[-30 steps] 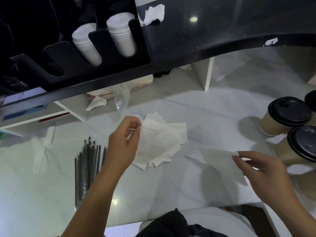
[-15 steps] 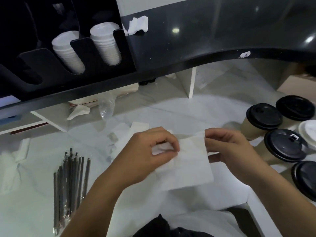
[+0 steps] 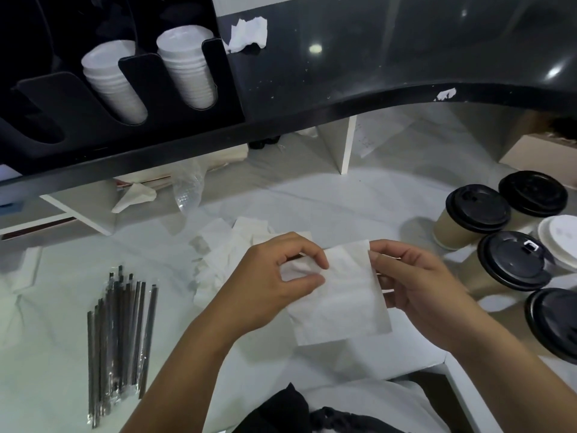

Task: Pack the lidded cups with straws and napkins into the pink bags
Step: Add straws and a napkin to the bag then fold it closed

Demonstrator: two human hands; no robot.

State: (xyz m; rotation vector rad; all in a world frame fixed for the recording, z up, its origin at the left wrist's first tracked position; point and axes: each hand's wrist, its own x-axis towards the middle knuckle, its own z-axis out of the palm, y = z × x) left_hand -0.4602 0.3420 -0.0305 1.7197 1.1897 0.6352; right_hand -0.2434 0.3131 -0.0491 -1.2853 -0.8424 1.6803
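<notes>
Head view, near to far. Both hands up over the counter [image 3: 312, 198] w/ one napkin [image 3: 337, 301] between them. Left hand [image 3: 274, 285] pinches the napkin's top-left corner, thumb and forefinger bunching the paper; right hand [image 3: 415, 285] pinches the right edge, fingers curled behind it. So each grip is closed on the napkin, neither spread.

Change: 1 s ago the hands were apart, left at the napkin pile [image 3: 224, 254], right holding a separate sheet low on the right near the cups. Half a sec ago they'd come together on a sheet at centre; now same hold, sheet hangs flat off the counter. My read: one napkin has been picked out and is being squared or peeled apart, ready to go w/ a cup. Packing itself not begun; no pink bag in view.

Left of the arms, the straws [image 3: 120, 339] lie in a wrapped bundle on the counter, untouched. Behind the hands, the napkin pile is loose and spread. Right side: four black-lidded cups [image 3: 477, 214] plus one white-lidded cup [image 3: 562, 242], close together, well apart from the straws.

Farther back, clear plastic wrap [image 3: 187, 189] and a crumpled paper [image 3: 134, 196] under the black shelf [image 3: 343, 98]. On top, a holder [image 3: 140, 76] w/ two stacks of white lids [image 3: 187, 67].
</notes>
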